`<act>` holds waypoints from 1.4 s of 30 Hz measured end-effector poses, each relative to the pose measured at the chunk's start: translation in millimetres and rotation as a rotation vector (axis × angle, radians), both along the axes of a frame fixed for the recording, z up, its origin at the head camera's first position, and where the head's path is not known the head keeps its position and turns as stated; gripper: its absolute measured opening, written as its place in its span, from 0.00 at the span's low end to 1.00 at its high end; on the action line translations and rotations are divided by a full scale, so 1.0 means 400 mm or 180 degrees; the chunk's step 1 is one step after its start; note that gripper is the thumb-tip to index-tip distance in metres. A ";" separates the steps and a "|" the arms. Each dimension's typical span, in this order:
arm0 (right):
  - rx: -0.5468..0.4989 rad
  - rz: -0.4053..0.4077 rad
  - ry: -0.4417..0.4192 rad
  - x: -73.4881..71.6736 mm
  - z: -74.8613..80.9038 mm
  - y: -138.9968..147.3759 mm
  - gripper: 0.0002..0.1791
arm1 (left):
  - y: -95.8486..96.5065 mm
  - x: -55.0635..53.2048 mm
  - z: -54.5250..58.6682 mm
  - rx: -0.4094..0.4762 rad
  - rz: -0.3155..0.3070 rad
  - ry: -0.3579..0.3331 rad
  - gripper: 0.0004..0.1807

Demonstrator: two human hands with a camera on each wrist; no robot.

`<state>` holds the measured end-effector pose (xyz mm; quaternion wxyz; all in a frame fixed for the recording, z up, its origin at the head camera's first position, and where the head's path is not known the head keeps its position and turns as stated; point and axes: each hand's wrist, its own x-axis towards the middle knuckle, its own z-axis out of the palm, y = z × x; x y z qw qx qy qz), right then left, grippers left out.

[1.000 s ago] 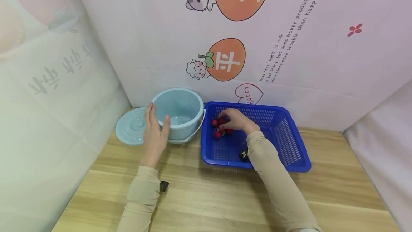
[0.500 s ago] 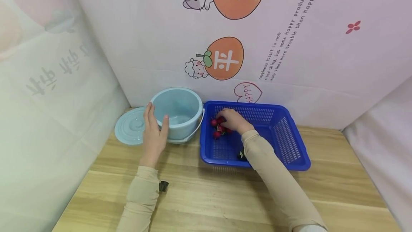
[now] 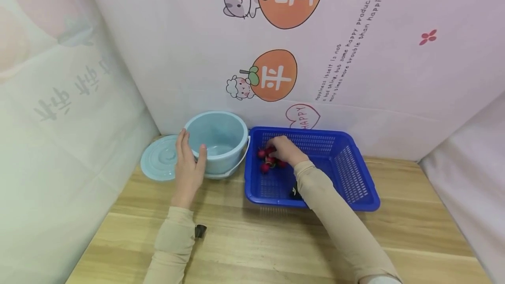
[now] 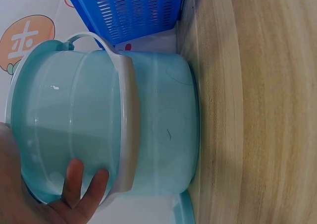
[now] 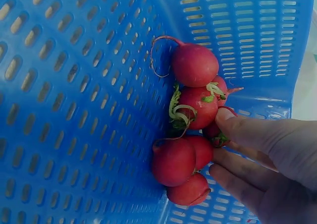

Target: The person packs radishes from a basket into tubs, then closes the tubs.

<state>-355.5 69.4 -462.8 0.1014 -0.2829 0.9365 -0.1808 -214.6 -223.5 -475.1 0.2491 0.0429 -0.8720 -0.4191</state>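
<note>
We note left hand point(image 3: 188, 171) touching bucket point(image 4: 161, 117), fingers spread. Right hand point(image 3: 287, 150), fingers narrowly parted, pinches a radish point(image 5: 211, 131) in the basket point(image 3: 351, 173).

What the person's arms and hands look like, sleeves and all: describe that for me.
Long, plain beige sleeves cover both forearms, the left sleeve and the right sleeve, wrinkled in places. The left hand and right hand are bare; no gloves or rings show. A small dark piece juts beside the left sleeve; a bit of white shows at the right sleeve's lower end.
</note>
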 end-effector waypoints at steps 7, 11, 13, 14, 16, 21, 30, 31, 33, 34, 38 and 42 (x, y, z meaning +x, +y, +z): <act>-0.0015 0.0065 -0.0012 0.002 0.004 0.001 0.13 | 0.000 0.000 0.001 -0.0039 0.0000 0.0010 0.41; 0.0025 0.0171 0.0001 0.000 0.017 0.004 0.12 | 0.002 0.003 0.008 -0.0029 -0.0011 -0.0026 0.42; 0.0009 0.0240 0.0031 -0.004 0.028 0.008 0.12 | 0.001 0.003 0.010 -0.0037 -0.0008 -0.0052 0.43; -0.0028 0.0270 0.0028 -0.006 0.033 0.010 0.13 | 0.000 0.003 0.011 -0.0054 0.0000 -0.0060 0.44; -0.0164 0.0301 -0.0009 -0.009 0.044 0.015 0.14 | -0.001 0.002 0.015 -0.0112 0.0020 -0.0076 0.45; -0.0676 0.0200 -0.0236 -0.009 0.065 0.024 0.18 | -0.003 0.003 0.020 -0.0266 0.0041 -0.0101 0.45; -0.2013 -0.0257 -0.1084 0.004 0.116 0.030 0.22 | -0.013 0.007 0.017 -0.0379 0.0053 -0.0107 0.44; -0.2260 -0.0285 -0.1223 0.005 0.122 0.033 0.22 | -0.014 0.007 0.016 -0.0385 0.0051 -0.0089 0.44; -0.2736 -0.0281 -0.1487 0.006 0.134 0.035 0.23 | -0.016 0.008 0.017 -0.0388 0.0044 -0.0084 0.44; -0.2924 -0.0267 -0.1589 0.007 0.138 0.035 0.23 | -0.017 0.009 0.016 -0.0385 0.0042 -0.0077 0.44; -0.3490 -0.0219 -0.1914 0.011 0.150 0.029 0.22 | -0.020 0.009 0.013 -0.0370 0.0039 -0.0069 0.44; -0.3620 -0.0175 -0.1936 0.017 0.158 0.018 0.22 | -0.020 0.004 0.010 -0.0391 0.0041 -0.0045 0.44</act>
